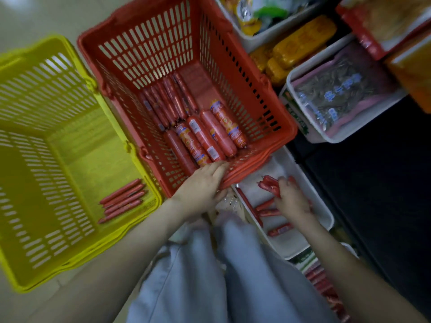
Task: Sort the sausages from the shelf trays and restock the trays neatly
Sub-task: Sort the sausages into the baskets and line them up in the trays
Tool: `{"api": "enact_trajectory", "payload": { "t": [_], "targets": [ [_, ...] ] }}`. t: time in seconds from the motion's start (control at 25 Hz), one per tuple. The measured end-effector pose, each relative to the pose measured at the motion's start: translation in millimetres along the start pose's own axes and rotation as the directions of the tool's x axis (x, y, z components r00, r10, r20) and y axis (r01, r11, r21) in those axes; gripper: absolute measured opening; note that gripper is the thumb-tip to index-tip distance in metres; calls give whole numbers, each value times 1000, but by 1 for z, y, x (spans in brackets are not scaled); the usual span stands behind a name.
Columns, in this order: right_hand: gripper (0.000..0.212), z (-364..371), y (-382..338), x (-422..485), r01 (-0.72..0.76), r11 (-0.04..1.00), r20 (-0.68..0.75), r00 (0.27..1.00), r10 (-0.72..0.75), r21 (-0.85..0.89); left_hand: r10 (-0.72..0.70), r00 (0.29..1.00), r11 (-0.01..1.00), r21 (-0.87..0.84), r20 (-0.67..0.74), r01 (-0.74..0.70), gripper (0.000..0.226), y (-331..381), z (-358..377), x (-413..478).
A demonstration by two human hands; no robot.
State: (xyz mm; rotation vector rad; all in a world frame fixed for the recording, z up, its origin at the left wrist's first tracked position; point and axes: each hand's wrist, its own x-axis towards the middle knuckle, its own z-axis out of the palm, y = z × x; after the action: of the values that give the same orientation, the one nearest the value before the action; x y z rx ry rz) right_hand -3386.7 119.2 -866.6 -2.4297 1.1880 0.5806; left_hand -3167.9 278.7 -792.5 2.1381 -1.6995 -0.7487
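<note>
A red basket (235, 73) on the floor holds several thick sausages (210, 134) and a row of medium ones (168, 101). My left hand (203, 185) rests on its near rim with the fingers over the edge. To the left, a yellow basket (35, 94) holds several thin sausages (123, 199). At the right is a white shelf tray (286, 243) with a few loose thin sausages (278, 229). My right hand (291, 199) is inside this tray, closed around a bunch of thin red sausages (268, 184).
White trays of packaged goods stand on the shelf at the upper right: yellow packets (298, 45) and a clear bag with blue print (335, 92). A dark shelf face (373, 194) lies to the right. My knees in pale trousers (221, 271) fill the bottom centre.
</note>
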Motion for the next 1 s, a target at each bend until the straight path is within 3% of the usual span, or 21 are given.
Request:
{"api": "enact_trajectory", "payload": {
  "t": [0.08, 0.16, 0.2, 0.28, 0.36, 0.44, 0.52, 0.64, 0.8, 1.0],
  "targets": [
    [28, -42, -2, -24, -77, 930, -106, 987, 123, 359, -56, 998, 982, -181, -1, 55, 61, 14, -33, -2],
    [28, -93, -13, -49, -65, 818, -191, 959, 209, 571, -101, 994, 945, -314, -28, 87, 47, 38, -75, -9],
    [28, -119, -20, -62, -41, 727, -205, 947, 248, 686, -132, 990, 926, -361, -38, 110, 38, 52, -98, -16],
    [24, -181, -44, -101, 77, 365, -186, 943, 275, 928, -193, 974, 870, -479, -118, 114, 21, 86, -144, -37],
    [17, -241, -70, -144, 206, 9, -203, 956, 211, 979, -237, 948, 772, -634, -210, 52, 19, 122, -182, -61],
    [11, -288, -94, -192, 283, -172, -273, 959, 78, 944, -256, 935, 620, -784, -245, -35, 21, 165, -212, -93],
    [9, -317, -121, -240, 273, -285, -305, 949, -76, 919, -229, 956, 507, -861, -183, -43, 15, 208, -233, -127],
    [14, -321, -161, -300, 189, -312, -269, 934, -235, 931, -97, 993, 435, -900, -65, -17, 11, 251, -239, -177],
    [28, -299, -194, -342, 161, -330, -280, 893, -352, 930, -76, 993, 470, -881, -87, -41, 10, 248, -226, -223],
    [36, -278, -220, -360, 179, -211, -255, 871, -420, 961, -66, 997, 303, -953, -32, -10, 10, 231, -218, -274]
  ]
}}
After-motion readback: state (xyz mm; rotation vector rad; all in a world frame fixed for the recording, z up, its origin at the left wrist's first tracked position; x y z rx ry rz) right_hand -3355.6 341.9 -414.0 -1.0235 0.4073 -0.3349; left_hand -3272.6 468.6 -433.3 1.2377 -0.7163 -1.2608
